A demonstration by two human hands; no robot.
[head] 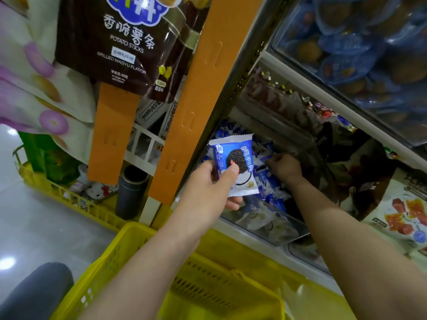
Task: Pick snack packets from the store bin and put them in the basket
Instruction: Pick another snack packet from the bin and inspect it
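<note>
My left hand (pixel 211 181) holds a blue and white cookie packet (pixel 240 158) upright, thumb on its front, just in front of the store bin. The clear-walled bin (pixel 272 224) is full of several more blue packets (pixel 271 189). My right hand (pixel 285 166) reaches into the bin with fingers curled down among the packets; the fingertips are hidden, so what they grip is unclear. The yellow basket (pixel 129 248) sits below my forearms at the bottom of the view, its inside mostly bare.
Two orange hanging strips (pixel 184 125) with a brown potato-stick bag (pixel 120 42) hang left of the bin. A second yellow basket (pixel 53 190) with goods stands on the floor at left, beside a dark cylinder (pixel 131 192). Shelves of other snacks rise at right.
</note>
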